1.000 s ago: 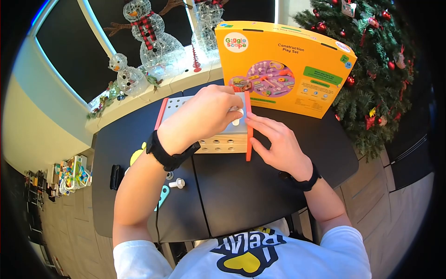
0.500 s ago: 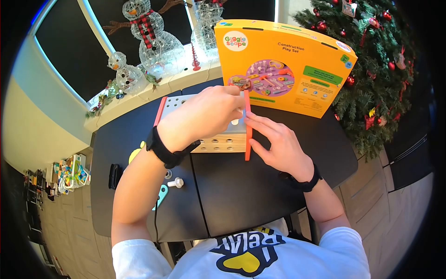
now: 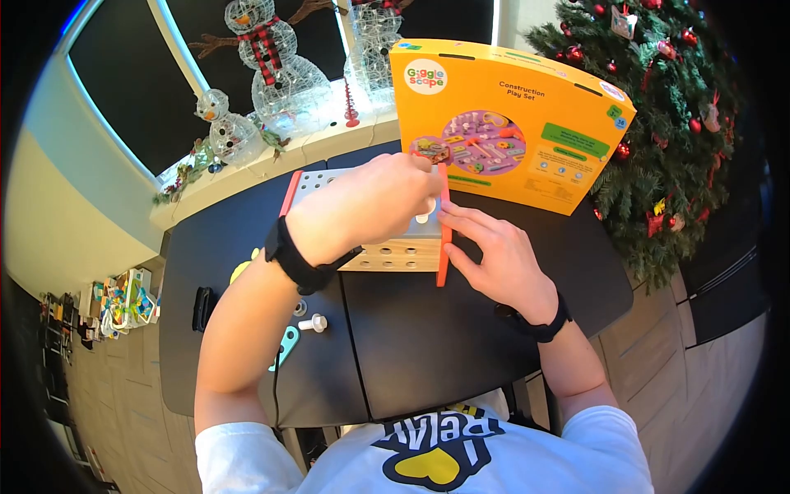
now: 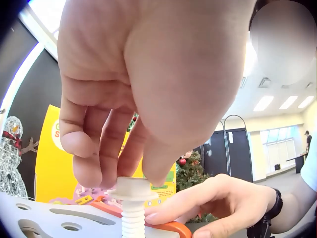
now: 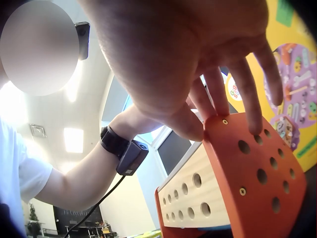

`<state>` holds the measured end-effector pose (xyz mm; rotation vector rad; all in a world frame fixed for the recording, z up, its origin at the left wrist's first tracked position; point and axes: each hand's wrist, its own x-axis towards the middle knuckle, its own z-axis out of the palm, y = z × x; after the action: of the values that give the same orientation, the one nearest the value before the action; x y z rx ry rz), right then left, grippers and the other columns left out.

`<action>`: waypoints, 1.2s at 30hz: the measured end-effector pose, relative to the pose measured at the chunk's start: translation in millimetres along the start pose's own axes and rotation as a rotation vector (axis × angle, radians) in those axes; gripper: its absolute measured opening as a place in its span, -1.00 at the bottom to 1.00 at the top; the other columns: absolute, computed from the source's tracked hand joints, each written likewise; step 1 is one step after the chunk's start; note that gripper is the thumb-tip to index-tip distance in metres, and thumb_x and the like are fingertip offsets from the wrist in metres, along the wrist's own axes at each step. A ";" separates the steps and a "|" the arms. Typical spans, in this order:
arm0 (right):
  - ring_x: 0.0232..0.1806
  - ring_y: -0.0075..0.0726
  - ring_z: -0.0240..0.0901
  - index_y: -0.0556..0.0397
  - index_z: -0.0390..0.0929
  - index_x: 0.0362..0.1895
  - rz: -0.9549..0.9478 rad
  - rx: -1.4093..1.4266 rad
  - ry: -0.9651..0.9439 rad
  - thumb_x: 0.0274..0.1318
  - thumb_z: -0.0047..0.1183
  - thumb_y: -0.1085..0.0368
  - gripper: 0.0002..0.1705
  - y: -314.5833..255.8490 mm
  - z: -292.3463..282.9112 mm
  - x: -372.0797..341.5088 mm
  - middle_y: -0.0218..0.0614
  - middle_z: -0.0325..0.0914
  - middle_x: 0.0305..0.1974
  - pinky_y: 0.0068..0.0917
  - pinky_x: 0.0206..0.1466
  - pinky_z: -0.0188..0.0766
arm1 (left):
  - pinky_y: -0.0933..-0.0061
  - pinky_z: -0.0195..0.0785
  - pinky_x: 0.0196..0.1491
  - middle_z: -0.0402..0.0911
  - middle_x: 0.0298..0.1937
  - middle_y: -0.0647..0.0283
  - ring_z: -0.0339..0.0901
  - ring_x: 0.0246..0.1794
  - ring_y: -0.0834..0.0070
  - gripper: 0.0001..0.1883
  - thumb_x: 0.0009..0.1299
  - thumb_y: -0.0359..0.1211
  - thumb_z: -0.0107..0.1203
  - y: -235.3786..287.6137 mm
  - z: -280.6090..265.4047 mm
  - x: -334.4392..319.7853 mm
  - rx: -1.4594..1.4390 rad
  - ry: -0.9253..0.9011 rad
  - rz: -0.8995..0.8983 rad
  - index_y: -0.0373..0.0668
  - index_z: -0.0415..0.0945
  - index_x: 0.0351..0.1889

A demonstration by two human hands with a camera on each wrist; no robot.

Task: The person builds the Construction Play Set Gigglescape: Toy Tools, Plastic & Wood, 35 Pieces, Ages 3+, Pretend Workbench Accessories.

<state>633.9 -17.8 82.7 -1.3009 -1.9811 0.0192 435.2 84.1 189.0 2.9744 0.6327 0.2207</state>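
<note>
Head: black table [image 3: 477, 354] central, wire snowmen [image 3: 288, 92] at 11 o'clock, Christmas tree [image 3: 658, 173] at 2; the toy bench's [image 3: 399, 257] long axis runs 9 to 3. Left wrist: near 6 o'clock, the white bolt [image 4: 132, 195] stands upright, head toward 12, pinched by the left hand [image 4: 141, 84]. Right wrist: the right hand's [image 5: 183, 59] straight fingers rest on the orange end panel [image 5: 253, 160] at 4 o'clock.

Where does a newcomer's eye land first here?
The yellow box, on the far side of the table, beside the tree. Then the wire snowmen, upper left in the head view. Centre: left hand on a white screw atop the toy bench, right hand touching its orange side.
</note>
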 end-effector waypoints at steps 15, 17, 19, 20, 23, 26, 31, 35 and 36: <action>-0.14 0.00 0.72 -0.02 0.68 0.17 0.082 0.036 -0.045 0.14 0.29 0.27 -0.53 -5.0 -1.9 -1.4 -0.31 0.65 0.26 -0.18 -0.04 0.67 | 0.07 0.50 -0.02 0.60 -0.15 0.10 0.60 -0.09 0.01 -0.82 0.44 -0.34 0.25 -13.6 25.2 -4.9 0.044 0.184 0.148 -0.18 0.59 -0.08; -0.14 0.00 0.72 -0.02 0.68 0.18 0.078 0.029 -0.044 0.14 0.28 0.27 -0.53 -5.2 -3.1 -1.1 -0.31 0.65 0.26 -0.18 -0.04 0.67 | 0.08 0.50 -0.03 0.60 -0.16 0.10 0.60 -0.11 0.02 -0.83 0.44 -0.36 0.26 -20.4 23.2 -6.1 -0.096 0.243 0.296 -0.18 0.59 -0.08; -0.14 0.00 0.72 -0.01 0.68 0.18 0.074 0.026 -0.043 0.14 0.28 0.27 -0.52 -5.1 -3.3 -1.3 -0.31 0.64 0.27 -0.18 -0.04 0.67 | 0.07 0.50 -0.04 0.61 -0.13 0.09 0.61 -0.13 0.02 -0.82 0.42 -0.36 0.27 -21.6 18.1 -7.9 -0.163 0.199 0.264 -0.18 0.59 -0.07; -0.14 0.00 0.73 -0.01 0.67 0.18 0.071 0.026 -0.041 0.14 0.28 0.27 -0.52 -4.6 -3.0 -1.4 -0.31 0.64 0.27 -0.17 -0.04 0.67 | 0.07 0.50 -0.05 0.61 -0.12 0.09 0.61 -0.14 0.02 -0.81 0.42 -0.36 0.28 -20.2 14.5 -8.8 -0.197 0.178 0.245 -0.18 0.59 -0.06; -0.14 0.00 0.73 0.00 0.67 0.19 0.079 0.030 -0.049 0.14 0.28 0.26 -0.52 -6.2 -3.3 -0.4 -0.31 0.64 0.27 -0.17 -0.04 0.67 | 0.08 0.49 -0.03 0.64 -0.14 0.09 0.62 -0.10 0.01 -0.82 0.42 -0.37 0.28 -8.2 3.4 -7.3 -0.186 0.207 0.170 -0.20 0.61 -0.08; -0.13 0.00 0.73 -0.01 0.67 0.19 0.090 0.023 -0.064 0.14 0.28 0.26 -0.52 -6.2 -3.7 -0.4 -0.32 0.64 0.27 -0.17 -0.04 0.67 | 0.08 0.50 -0.02 0.66 -0.19 0.10 0.63 -0.05 0.01 -0.83 0.41 -0.37 0.28 3.8 -3.8 -3.9 -0.022 0.024 -0.089 -0.22 0.63 -0.11; -0.12 0.00 0.73 -0.02 0.67 0.20 0.087 0.021 -0.065 0.15 0.29 0.25 -0.51 -7.0 -5.5 0.2 -0.33 0.64 0.27 -0.18 -0.04 0.68 | 0.10 0.51 -0.01 0.70 -0.16 0.08 0.65 -0.06 0.00 -0.83 0.41 -0.38 0.28 -17.2 6.5 -3.3 -0.081 0.059 0.126 -0.23 0.66 -0.09; -0.11 -0.01 0.73 -0.03 0.67 0.20 0.081 0.020 -0.058 0.15 0.29 0.25 -0.51 -5.5 -4.8 -0.9 -0.33 0.64 0.27 -0.18 -0.04 0.68 | 0.12 0.52 0.00 0.72 -0.14 0.05 0.65 -0.07 -0.01 -0.78 0.40 -0.38 0.29 -21.8 3.5 -3.3 -0.183 0.048 0.176 -0.23 0.67 -0.04; -0.11 -0.01 0.73 -0.03 0.67 0.20 0.083 0.018 -0.055 0.15 0.29 0.25 -0.51 -5.3 -3.9 -1.0 -0.33 0.64 0.27 -0.18 -0.04 0.68 | 0.12 0.52 0.00 0.72 -0.15 0.04 0.65 -0.08 -0.01 -0.79 0.39 -0.38 0.29 -19.1 1.6 -4.4 -0.174 0.072 0.156 -0.23 0.68 -0.06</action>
<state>632.2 -22.6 87.1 -1.3836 -1.9676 0.1140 423.9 99.6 184.5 2.8583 0.3661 0.3754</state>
